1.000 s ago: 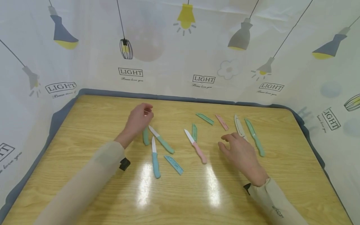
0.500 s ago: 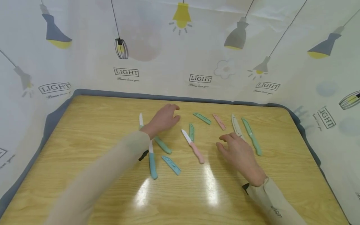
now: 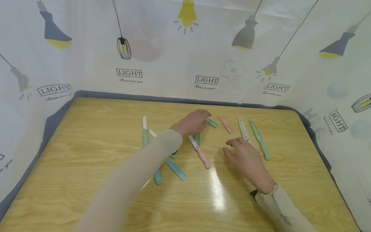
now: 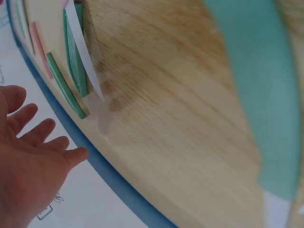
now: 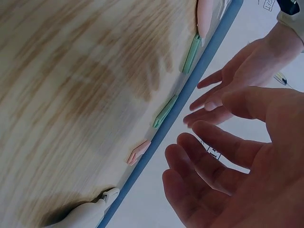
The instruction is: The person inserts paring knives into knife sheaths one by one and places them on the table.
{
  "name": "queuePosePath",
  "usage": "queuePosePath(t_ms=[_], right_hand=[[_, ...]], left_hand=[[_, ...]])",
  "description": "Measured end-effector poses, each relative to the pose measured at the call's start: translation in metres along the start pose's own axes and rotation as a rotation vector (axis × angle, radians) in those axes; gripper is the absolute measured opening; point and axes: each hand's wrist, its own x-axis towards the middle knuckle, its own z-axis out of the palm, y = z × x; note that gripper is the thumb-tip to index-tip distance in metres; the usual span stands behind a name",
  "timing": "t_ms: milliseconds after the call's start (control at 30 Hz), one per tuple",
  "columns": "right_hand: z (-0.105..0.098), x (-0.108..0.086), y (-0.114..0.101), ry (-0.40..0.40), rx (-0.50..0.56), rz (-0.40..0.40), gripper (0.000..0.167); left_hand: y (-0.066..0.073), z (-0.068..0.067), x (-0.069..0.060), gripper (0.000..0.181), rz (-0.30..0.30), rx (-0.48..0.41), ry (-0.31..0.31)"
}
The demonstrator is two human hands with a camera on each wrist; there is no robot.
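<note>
A person's 2 arms extend over a wooden bench (image 3: 226, 206) scattered with small knives and sheaths. The left hand (image 3: 192, 122) hangs above the far green sheath (image 3: 212, 123), covering part of it in the head view; both wrist views show its fingers loose, holding nothing. The arm seems held high so that the left sleeve (image 3: 139, 167) clears the blades beneath. The right hand (image 3: 246, 158) is relaxed and holds nothing, raised just beside the cream knife (image 3: 244, 129) and hiding its handle. On the left side lie the left green knife (image 3: 145, 137), the second green knife (image 3: 152, 132) and the blue knife (image 3: 157, 177), the last 2 partly under the sleeve. The blue sheath (image 3: 176, 170) is near the blue handle. At the middle, the pink knife (image 3: 200, 152) lies with its white blade pointing away, just beside the near green sheath (image 3: 197, 139); the pink sheath (image 3: 225, 125) is farther back. On the right, the right green knife (image 3: 260, 140) rests next to the cream knife, both apparently sheathed, which would explain why only 4 sheaths lie loose. Everything lies flat and mostly spaced out, probably so that each piece can be picked up separately.
</note>
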Motion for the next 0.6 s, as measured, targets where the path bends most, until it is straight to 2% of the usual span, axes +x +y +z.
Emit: queuePosePath(t_ms=[100, 267, 467, 600], right_hand=[[0.001, 0.0, 0.0, 0.006, -0.003, -0.007, 0.028], [0.001, -0.002, -0.001, 0.01, 0.006, -0.019, 0.028], [0.0, -0.002, -0.002, -0.002, 0.02, -0.019, 0.029], [0.0, -0.003, -0.001, -0.02, 0.015, -0.011, 0.03]], left_hand=[[0.007, 0.003, 0.009, 0.044, 0.011, 0.083, -0.025], [0.017, 0.009, 0.021, 0.046, -0.018, 0.181, -0.047], [0.023, 0.014, 0.022, 0.05, -0.044, 0.192, -0.085], [0.023, 0.018, 0.023, 0.044, -0.038, 0.274, -0.117]])
